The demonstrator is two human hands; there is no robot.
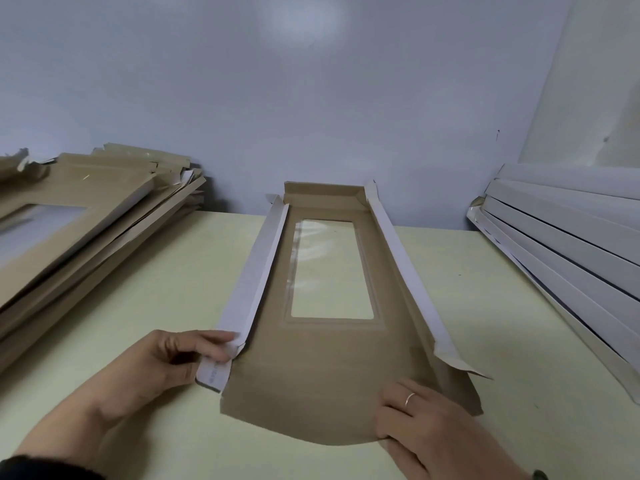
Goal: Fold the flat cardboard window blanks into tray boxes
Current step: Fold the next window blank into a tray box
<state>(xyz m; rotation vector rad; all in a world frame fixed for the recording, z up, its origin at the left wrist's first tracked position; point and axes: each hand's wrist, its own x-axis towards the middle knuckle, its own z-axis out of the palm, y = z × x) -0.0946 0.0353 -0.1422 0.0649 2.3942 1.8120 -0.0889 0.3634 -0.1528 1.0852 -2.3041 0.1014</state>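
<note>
Between both hands (162, 362), half-folded window blank (332, 362) on table (519, 341).

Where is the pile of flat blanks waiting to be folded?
In the head view, the pile of flat blanks lies on the table's far left, against the wall, left of the half-folded tray.
</note>
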